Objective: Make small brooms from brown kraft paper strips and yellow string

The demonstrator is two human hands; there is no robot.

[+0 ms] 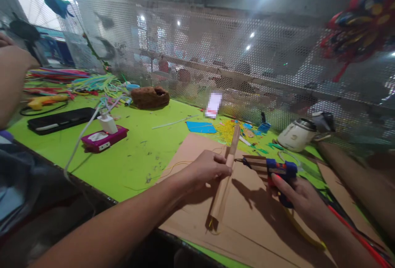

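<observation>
My left hand (210, 167) pinches a long, narrow roll of brown cardboard (222, 196) near its middle. The roll slants over a flat brown cardboard sheet (197, 157), and yellow strands show at its near end. In my right hand (294, 194) is a blue hot glue gun (281, 169), with cardboard wrapped about its front part. Its thin metal nozzle points left and comes up to the roll's side, close to my left fingertips; whether it touches, I cannot tell. A finger of my right hand lies over the red trigger area.
The green table (138, 149) carries a purple power strip (105, 138) with a white plug and cable, a black case (63, 121), a brown hollow object (150, 97), blue paper (201, 127), yellow scraps (226, 132) and a white kettle-like pot (296, 134). Other people's arms (14, 79) reach in at both sides.
</observation>
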